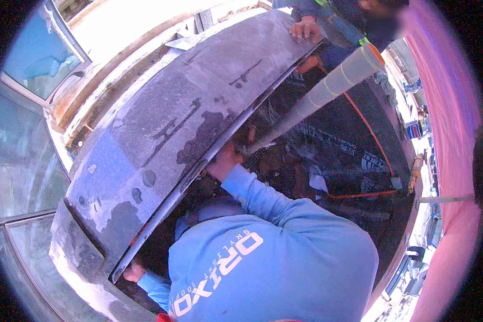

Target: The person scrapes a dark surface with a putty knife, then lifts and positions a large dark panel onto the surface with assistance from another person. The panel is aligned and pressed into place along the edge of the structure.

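Note:
Neither of my hands is in view. In front of me a person in a light blue sweatshirt [273,257] bends over with their back to me. That person's right hand [228,163] is at the metal edge of a long, curved, patchy grey panel [172,118], and their left hand [134,272] is at its near lower corner. At the far end, a second person's hand [306,30] rests on top of the panel. A pale, banded, tapering tube [324,94] slants down into the dark space beside the panel; its lower end is hidden.
Black printed sheeting [349,145] crossed by orange lines lies right of the panel. Glass panes [27,155] stand at left, with pale ledges behind. A pinkish-purple surface [451,134] runs down the right. A tool with an orange handle [415,172] lies near the right edge.

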The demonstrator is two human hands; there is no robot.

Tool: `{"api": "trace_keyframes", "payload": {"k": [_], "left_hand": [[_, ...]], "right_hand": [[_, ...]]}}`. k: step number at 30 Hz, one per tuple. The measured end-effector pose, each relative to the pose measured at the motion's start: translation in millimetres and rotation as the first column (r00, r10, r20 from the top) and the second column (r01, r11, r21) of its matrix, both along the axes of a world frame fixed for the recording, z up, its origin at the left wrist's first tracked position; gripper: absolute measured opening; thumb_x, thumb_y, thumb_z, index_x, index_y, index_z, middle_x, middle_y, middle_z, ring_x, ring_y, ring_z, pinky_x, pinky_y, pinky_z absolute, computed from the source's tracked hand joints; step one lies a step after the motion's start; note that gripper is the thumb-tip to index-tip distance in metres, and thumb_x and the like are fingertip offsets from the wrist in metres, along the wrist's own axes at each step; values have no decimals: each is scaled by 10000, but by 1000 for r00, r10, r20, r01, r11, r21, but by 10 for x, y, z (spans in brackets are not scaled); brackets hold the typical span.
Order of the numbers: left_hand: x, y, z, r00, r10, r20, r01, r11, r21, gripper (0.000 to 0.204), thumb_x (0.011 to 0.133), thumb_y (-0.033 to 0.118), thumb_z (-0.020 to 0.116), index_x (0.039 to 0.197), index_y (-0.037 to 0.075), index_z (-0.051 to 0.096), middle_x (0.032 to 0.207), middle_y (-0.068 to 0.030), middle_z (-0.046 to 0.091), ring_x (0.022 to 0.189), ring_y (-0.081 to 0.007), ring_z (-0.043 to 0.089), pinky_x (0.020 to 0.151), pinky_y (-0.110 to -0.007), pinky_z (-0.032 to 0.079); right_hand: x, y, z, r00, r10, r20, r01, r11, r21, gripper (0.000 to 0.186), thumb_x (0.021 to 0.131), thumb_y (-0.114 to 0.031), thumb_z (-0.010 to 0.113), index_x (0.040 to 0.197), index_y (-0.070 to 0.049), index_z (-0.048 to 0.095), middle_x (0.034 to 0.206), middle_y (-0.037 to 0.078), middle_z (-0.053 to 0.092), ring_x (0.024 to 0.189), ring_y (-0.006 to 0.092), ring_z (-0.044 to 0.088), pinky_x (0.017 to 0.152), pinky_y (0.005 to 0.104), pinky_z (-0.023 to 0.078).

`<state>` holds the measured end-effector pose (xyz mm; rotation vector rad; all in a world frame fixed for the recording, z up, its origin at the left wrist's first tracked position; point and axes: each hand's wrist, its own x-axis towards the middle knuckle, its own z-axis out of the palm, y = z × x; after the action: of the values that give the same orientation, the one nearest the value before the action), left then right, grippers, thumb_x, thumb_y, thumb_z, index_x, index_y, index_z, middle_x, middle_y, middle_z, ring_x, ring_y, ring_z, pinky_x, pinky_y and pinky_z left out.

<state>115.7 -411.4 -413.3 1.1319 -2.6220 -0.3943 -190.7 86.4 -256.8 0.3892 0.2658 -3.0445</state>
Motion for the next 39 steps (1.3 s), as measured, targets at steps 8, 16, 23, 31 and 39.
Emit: {"api": "trace_keyframes", "payload": {"k": [8,16,23,31,39], "left_hand": [[-78,166,136,876,95,-473,101,923,372,471,811,339,782,1071,-47,707,1140,-176,705,1021,-315,666,918,-409,515],[-81,37,212,792,446,-417,53,631,774,427,799,222,806,1101,-55,686,1141,-184,696,1007,-296,659,907,-423,521],[-299,406,510,736,475,-482,142,588,796,360,963,198,582,1212,-58,618,1307,-201,604,1183,-314,568,1036,-470,447],[-345,388,628,907,322,-273,-49,722,691,374,980,169,534,1269,-66,566,1367,-215,550,1219,-352,529,1035,-529,445],[-400,331,594,907,272,-321,27,724,690,393,989,162,515,1307,-68,533,1405,-207,524,1232,-382,513,1042,-564,436]], "right_hand": [[213,-53,792,992,2,128,-47,936,349,652,971,-655,355,1352,-155,530,1237,74,630,1124,301,599,984,548,460],[372,51,537,989,26,145,-108,795,596,665,940,-718,364,1340,-212,528,1241,38,622,1117,241,595,963,509,446],[286,16,625,987,26,158,-119,780,614,567,935,-673,477,1246,-208,575,1144,22,652,1050,226,619,878,513,496],[265,172,397,970,70,232,-205,749,631,569,935,-660,495,1270,-203,554,1135,40,652,1087,244,627,911,543,498],[231,112,579,966,34,256,-200,728,655,585,941,-660,478,1282,-191,553,1186,87,653,1081,269,635,911,527,503]]}}
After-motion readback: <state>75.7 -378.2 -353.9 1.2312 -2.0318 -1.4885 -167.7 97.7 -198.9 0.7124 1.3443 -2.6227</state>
